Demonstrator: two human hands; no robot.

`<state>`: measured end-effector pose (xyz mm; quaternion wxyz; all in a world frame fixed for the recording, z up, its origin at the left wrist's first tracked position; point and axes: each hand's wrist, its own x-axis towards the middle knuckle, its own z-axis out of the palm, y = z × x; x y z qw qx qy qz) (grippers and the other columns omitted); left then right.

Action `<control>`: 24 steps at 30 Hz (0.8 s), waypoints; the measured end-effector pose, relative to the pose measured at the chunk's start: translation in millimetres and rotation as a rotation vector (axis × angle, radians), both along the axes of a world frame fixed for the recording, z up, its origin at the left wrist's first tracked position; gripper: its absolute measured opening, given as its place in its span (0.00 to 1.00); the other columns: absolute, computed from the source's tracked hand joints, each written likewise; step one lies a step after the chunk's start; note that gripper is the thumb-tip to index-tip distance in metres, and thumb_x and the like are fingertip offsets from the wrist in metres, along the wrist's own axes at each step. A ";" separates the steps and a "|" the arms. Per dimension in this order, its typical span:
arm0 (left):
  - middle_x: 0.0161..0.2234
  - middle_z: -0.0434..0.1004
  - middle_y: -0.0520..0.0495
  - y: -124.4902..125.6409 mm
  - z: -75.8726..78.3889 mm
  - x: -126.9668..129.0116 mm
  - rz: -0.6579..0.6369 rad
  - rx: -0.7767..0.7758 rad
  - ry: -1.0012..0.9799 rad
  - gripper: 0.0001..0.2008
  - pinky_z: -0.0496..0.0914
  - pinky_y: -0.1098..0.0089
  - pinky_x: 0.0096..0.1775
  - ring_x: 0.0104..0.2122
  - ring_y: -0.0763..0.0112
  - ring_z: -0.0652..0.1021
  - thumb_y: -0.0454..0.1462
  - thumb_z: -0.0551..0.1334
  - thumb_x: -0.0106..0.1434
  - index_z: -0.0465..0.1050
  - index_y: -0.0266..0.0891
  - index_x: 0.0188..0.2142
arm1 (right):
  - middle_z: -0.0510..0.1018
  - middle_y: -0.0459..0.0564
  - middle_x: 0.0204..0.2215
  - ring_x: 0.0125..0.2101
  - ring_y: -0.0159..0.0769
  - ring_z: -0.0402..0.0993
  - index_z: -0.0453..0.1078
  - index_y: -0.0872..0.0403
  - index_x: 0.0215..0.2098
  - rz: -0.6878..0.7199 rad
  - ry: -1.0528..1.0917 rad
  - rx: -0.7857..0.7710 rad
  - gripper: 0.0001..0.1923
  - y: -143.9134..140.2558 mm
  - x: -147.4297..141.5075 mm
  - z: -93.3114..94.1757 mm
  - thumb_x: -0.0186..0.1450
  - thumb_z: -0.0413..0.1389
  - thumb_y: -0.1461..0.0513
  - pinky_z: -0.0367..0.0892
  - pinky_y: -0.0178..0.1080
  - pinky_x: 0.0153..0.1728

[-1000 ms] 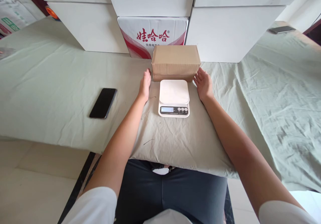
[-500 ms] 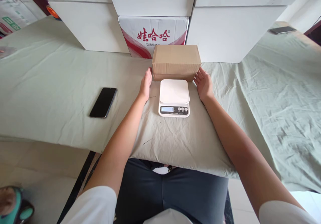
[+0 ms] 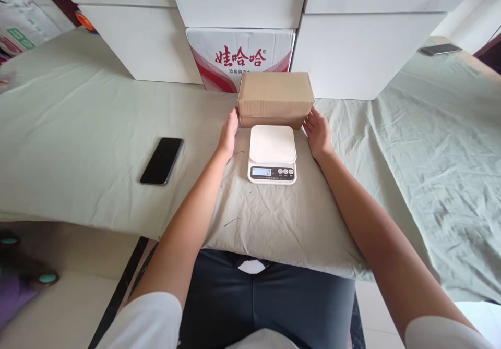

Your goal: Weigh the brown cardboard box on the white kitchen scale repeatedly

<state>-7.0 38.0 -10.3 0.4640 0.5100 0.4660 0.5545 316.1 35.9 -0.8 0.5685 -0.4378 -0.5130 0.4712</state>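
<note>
The left hand [image 3: 228, 134] and right hand [image 3: 319, 135] are flat and outstretched at opposite ends of a brown box [image 3: 276, 96], which stands behind the white scale [image 3: 273, 144] on the table [image 3: 97, 145]; contact is unclear.

Shows plain brown on the carton [image 3: 276, 96] at twelve o'clock, white on the scale [image 3: 273, 144] at centre, black on the phone [image 3: 162, 161] at nine. Turns red on white, in curves and lettering, on the box [image 3: 239, 52] behind the carton, and pale grey-green across the cloth [image 3: 97, 130].
</note>
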 end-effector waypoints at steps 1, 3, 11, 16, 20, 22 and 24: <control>0.90 0.56 0.43 0.0 -0.1 -0.2 -0.002 0.002 0.000 0.42 0.52 0.52 0.88 0.89 0.55 0.57 0.60 0.46 0.83 0.61 0.44 0.87 | 0.72 0.36 0.84 0.90 0.53 0.55 0.77 0.30 0.70 0.004 -0.005 0.003 0.50 0.4 0.1 -0.1 0.60 0.57 0.20 0.53 0.62 0.90; 0.89 0.58 0.45 0.2 -0.2 -0.9 -0.011 0.003 -0.006 0.43 0.52 0.52 0.88 0.90 0.53 0.56 0.64 0.48 0.82 0.64 0.48 0.85 | 0.72 0.38 0.84 0.90 0.54 0.54 0.77 0.30 0.70 0.012 -0.016 0.013 0.49 1.6 1.2 -1.3 0.60 0.56 0.20 0.54 0.63 0.90; 0.89 0.60 0.46 0.6 0.3 -1.3 0.005 -0.009 0.004 0.42 0.52 0.50 0.88 0.90 0.52 0.56 0.64 0.49 0.82 0.65 0.48 0.85 | 0.73 0.37 0.83 0.88 0.53 0.59 0.78 0.30 0.71 0.001 0.022 0.013 0.48 3.2 2.9 -5.5 0.61 0.59 0.22 0.56 0.61 0.89; 0.90 0.56 0.47 1.0 -2.5 -2.0 -0.018 0.004 0.013 0.44 0.51 0.52 0.88 0.90 0.55 0.54 0.65 0.46 0.82 0.62 0.49 0.86 | 0.73 0.37 0.84 0.89 0.53 0.58 0.77 0.30 0.72 0.004 0.008 0.008 0.49 1.2 -0.4 -1.4 0.61 0.59 0.21 0.56 0.61 0.89; 0.89 0.57 0.46 1.8 -3.7 -2.1 -0.027 0.011 0.006 0.44 0.50 0.53 0.89 0.90 0.57 0.56 0.63 0.46 0.82 0.61 0.47 0.87 | 0.73 0.37 0.83 0.89 0.53 0.58 0.77 0.30 0.70 0.008 0.011 -0.003 0.50 0.7 -0.2 0.3 0.58 0.60 0.20 0.56 0.61 0.90; 0.89 0.57 0.46 1.6 -3.0 -1.6 -0.027 0.006 -0.004 0.43 0.50 0.54 0.88 0.89 0.58 0.57 0.62 0.45 0.83 0.61 0.46 0.87 | 0.73 0.37 0.83 0.88 0.53 0.59 0.77 0.30 0.70 0.008 0.008 0.001 0.50 0.9 0.4 -0.4 0.59 0.60 0.20 0.55 0.60 0.90; 0.89 0.57 0.47 0.4 -1.2 -0.8 -0.024 -0.003 -0.008 0.42 0.51 0.54 0.88 0.89 0.59 0.57 0.61 0.45 0.84 0.60 0.47 0.87 | 0.73 0.37 0.83 0.88 0.53 0.60 0.77 0.30 0.70 0.001 0.014 0.008 0.49 1.1 0.5 -1.2 0.59 0.60 0.21 0.56 0.60 0.89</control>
